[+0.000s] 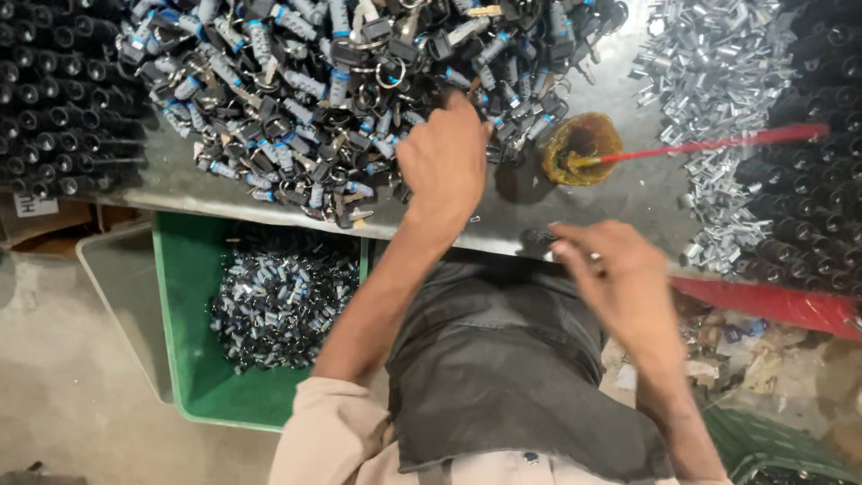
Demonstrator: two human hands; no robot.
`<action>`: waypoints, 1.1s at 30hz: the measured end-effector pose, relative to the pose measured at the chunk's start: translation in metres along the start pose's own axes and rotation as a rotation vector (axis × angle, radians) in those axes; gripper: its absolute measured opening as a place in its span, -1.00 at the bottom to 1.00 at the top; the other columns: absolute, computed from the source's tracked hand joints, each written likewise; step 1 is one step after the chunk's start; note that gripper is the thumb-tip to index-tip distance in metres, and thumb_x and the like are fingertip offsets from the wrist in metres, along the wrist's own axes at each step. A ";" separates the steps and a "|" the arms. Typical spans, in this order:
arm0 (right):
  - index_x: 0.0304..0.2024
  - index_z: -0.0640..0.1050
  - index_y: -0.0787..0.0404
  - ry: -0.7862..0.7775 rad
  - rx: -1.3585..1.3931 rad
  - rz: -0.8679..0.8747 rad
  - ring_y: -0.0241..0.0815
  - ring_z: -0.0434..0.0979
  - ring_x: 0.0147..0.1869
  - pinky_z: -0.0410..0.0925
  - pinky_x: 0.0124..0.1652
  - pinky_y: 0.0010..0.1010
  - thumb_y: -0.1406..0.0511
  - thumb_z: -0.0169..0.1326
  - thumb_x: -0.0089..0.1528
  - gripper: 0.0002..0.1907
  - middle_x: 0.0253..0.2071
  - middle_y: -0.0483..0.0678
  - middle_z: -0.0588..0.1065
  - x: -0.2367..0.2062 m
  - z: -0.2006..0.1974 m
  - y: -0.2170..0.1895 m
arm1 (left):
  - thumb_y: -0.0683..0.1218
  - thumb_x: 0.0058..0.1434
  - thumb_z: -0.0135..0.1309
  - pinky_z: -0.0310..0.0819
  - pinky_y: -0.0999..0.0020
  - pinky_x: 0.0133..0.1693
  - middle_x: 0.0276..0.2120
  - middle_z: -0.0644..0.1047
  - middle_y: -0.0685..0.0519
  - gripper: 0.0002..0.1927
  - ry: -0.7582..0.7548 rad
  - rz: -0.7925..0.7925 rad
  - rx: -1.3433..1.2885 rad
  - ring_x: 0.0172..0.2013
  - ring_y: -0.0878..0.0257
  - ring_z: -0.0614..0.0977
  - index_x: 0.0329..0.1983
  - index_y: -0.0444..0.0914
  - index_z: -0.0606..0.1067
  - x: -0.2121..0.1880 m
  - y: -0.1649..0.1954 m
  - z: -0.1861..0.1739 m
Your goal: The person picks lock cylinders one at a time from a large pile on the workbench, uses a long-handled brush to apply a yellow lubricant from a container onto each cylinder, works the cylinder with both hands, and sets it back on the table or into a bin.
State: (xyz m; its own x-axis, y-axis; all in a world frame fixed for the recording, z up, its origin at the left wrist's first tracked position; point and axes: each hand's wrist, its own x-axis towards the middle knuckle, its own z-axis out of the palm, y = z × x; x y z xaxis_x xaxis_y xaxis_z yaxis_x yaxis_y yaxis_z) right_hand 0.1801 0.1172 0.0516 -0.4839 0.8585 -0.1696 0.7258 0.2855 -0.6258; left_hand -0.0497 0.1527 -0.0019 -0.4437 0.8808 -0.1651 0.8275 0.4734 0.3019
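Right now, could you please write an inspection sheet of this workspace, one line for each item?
Surface: grey metal table, crowded.
Job's things: pile of keyed lock parts; left hand reaches into it; right hand at the table edge, what it holds is blurred.
Clutter: silver metal clips; amber cup with red stick; black tubes.
Hands: bare, both in view.
Cables: nothing seen.
Surroundings: green bin with more parts, scraps on floor.

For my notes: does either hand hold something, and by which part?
Left hand reaches into the pile of black lock parts; grip hidden. Right hand pinches something small, blurred.
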 end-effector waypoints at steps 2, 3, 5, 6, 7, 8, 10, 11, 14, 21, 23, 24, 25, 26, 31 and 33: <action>0.01 0.67 0.05 0.061 -0.073 -0.134 -0.08 0.48 -0.19 0.40 -0.24 -0.27 0.27 0.27 0.22 -0.71 -0.27 -0.08 0.51 -0.005 0.015 0.001 | 0.07 0.25 0.18 0.53 -0.08 -0.36 -0.41 0.62 -0.16 -0.68 -0.067 -0.018 -0.042 -0.35 -0.18 0.67 -0.10 -0.22 0.49 0.002 0.003 0.007; 0.02 0.67 0.03 0.091 -0.108 -0.200 -0.06 0.44 -0.17 0.38 -0.21 -0.23 0.27 0.28 0.20 -0.69 -0.26 -0.10 0.48 -0.006 0.021 0.002 | 0.03 0.22 0.20 0.52 -0.05 -0.35 -0.35 0.62 -0.16 -0.72 0.014 0.064 -0.102 -0.32 -0.16 0.66 -0.13 -0.22 0.48 -0.003 0.000 0.005; 0.03 0.67 0.00 0.066 -0.145 -0.198 -0.09 0.39 -0.19 0.36 -0.24 -0.26 0.26 0.29 0.18 -0.66 -0.25 -0.12 0.46 -0.007 0.028 0.007 | -0.07 0.16 0.23 0.50 0.02 -0.34 -0.24 0.60 -0.16 -0.77 0.178 0.210 -0.224 -0.26 -0.11 0.64 -0.19 -0.23 0.47 -0.022 -0.015 -0.009; 0.04 0.67 -0.01 0.053 -0.161 -0.199 -0.10 0.37 -0.20 0.36 -0.26 -0.27 0.26 0.30 0.17 -0.64 -0.25 -0.12 0.45 -0.008 0.031 0.008 | -0.11 0.22 0.20 0.50 0.08 -0.23 -0.20 0.59 -0.15 -0.78 0.189 0.292 -0.365 -0.20 -0.06 0.63 -0.13 -0.25 0.45 -0.030 -0.023 -0.018; 0.05 0.67 -0.01 0.042 -0.174 -0.197 -0.10 0.36 -0.20 0.35 -0.27 -0.27 0.25 0.31 0.17 -0.64 -0.25 -0.13 0.44 -0.008 0.034 0.010 | -0.15 0.29 0.17 0.50 0.15 -0.12 -0.17 0.57 -0.13 -0.78 0.198 0.375 -0.507 -0.14 -0.01 0.61 -0.08 -0.27 0.42 -0.038 -0.032 -0.027; 0.05 0.67 -0.02 0.029 -0.189 -0.196 -0.09 0.36 -0.19 0.35 -0.28 -0.28 0.24 0.31 0.17 -0.63 -0.25 -0.13 0.44 -0.008 0.036 0.011 | -0.18 0.35 0.14 0.50 0.21 0.00 -0.13 0.55 -0.12 -0.79 0.207 0.455 -0.652 -0.08 0.04 0.59 -0.02 -0.29 0.39 -0.047 -0.039 -0.034; 0.06 0.66 -0.02 0.026 -0.222 -0.237 -0.07 0.35 -0.18 0.35 -0.28 -0.27 0.23 0.32 0.16 -0.61 -0.24 -0.13 0.43 -0.008 0.040 0.013 | -0.20 0.44 0.06 0.50 0.30 0.01 -0.15 0.54 -0.04 -0.83 0.025 0.311 -1.027 -0.10 0.21 0.59 0.01 -0.29 0.35 -0.065 -0.048 -0.043; 0.07 0.66 0.00 0.039 -0.241 -0.278 -0.06 0.35 -0.16 0.35 -0.27 -0.26 0.23 0.32 0.15 -0.59 -0.23 -0.13 0.43 -0.008 0.043 0.014 | -0.21 0.48 0.02 0.50 0.34 0.01 -0.16 0.54 0.00 -0.85 -0.066 0.237 -1.209 -0.11 0.29 0.58 0.02 -0.30 0.33 -0.072 -0.051 -0.045; 0.11 0.66 -0.04 0.047 -0.250 -0.375 -0.09 0.34 -0.16 0.36 -0.22 -0.28 0.27 0.32 0.15 -0.56 -0.21 -0.16 0.43 -0.008 0.047 0.017 | -0.19 0.52 -0.05 0.55 0.32 0.15 -0.20 0.43 0.11 -0.84 -0.198 0.104 -1.585 -0.16 0.38 0.52 0.10 -0.28 0.30 -0.091 -0.056 -0.040; 0.07 0.64 -0.06 0.126 -0.265 -0.254 -0.07 0.30 -0.17 0.31 -0.27 -0.27 0.18 0.40 0.10 -0.53 -0.23 -0.17 0.40 -0.012 0.046 0.019 | -0.18 0.46 -0.06 0.51 0.47 -0.24 -0.29 0.45 0.12 -0.83 -0.415 -0.008 -1.544 -0.29 0.42 0.50 0.06 -0.30 0.33 -0.104 -0.052 -0.016; 0.06 0.64 -0.05 0.124 -0.261 -0.282 -0.05 0.30 -0.14 0.32 -0.24 -0.24 0.17 0.39 0.07 -0.52 -0.21 -0.14 0.40 -0.010 0.048 0.017 | -0.15 0.49 -0.07 0.48 0.51 -0.25 -0.30 0.44 0.13 -0.83 -0.452 -0.009 -1.561 -0.31 0.44 0.47 0.08 -0.30 0.34 -0.103 -0.047 -0.012; 0.06 0.64 -0.04 0.124 -0.259 -0.299 -0.03 0.30 -0.13 0.33 -0.22 -0.22 0.17 0.39 0.06 -0.51 -0.20 -0.13 0.40 -0.009 0.049 0.017 | -0.14 0.46 -0.04 0.40 0.51 -0.30 -0.32 0.44 0.14 -0.82 -0.473 -0.021 -1.484 -0.35 0.45 0.44 0.06 -0.29 0.35 -0.103 -0.046 -0.011; 0.06 0.65 -0.04 0.115 -0.263 -0.305 -0.05 0.32 -0.13 0.34 -0.23 -0.24 0.22 0.38 0.06 -0.52 -0.21 -0.14 0.40 -0.008 0.051 0.016 | -0.12 0.44 -0.01 0.33 0.52 -0.34 -0.33 0.44 0.15 -0.81 -0.492 -0.035 -1.407 -0.38 0.46 0.41 0.04 -0.28 0.37 -0.103 -0.045 -0.010; 0.05 0.67 -0.04 0.105 -0.267 -0.309 -0.06 0.33 -0.13 0.34 -0.24 -0.25 0.27 0.37 0.06 -0.53 -0.22 -0.15 0.41 -0.007 0.052 0.015 | -0.11 0.41 0.02 0.26 0.53 -0.39 -0.35 0.44 0.17 -0.80 -0.512 -0.049 -1.330 -0.42 0.47 0.37 0.02 -0.28 0.38 -0.103 -0.045 -0.010; -0.15 0.68 0.01 0.132 0.152 -0.206 -0.23 0.39 -0.21 0.31 -0.29 -0.39 0.38 0.38 0.10 -0.73 -0.31 -0.16 0.39 -0.011 0.054 0.016 | -0.09 0.33 0.14 0.41 0.54 -0.25 -0.35 0.58 0.23 -0.85 -0.472 0.131 -1.086 -0.29 0.54 0.53 -0.18 -0.28 0.53 -0.108 -0.039 -0.005; -0.17 0.68 0.08 0.136 0.359 -0.092 -0.33 0.41 -0.24 0.31 -0.29 -0.49 0.41 0.37 0.12 -0.76 -0.29 -0.16 0.40 -0.017 0.052 0.018 | -0.10 0.31 0.16 0.39 0.53 -0.25 -0.36 0.58 0.22 -0.86 -0.534 0.101 -1.137 -0.30 0.52 0.51 -0.20 -0.29 0.56 -0.110 -0.035 -0.001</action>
State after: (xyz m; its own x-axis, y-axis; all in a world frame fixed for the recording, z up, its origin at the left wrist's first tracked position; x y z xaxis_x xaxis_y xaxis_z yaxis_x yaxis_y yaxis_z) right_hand 0.1756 0.0858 0.0037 -0.4519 0.8920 -0.0132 0.4540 0.2172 -0.8641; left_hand -0.0298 0.0389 0.0067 0.0180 0.9281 -0.3718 -0.0317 0.3722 0.9276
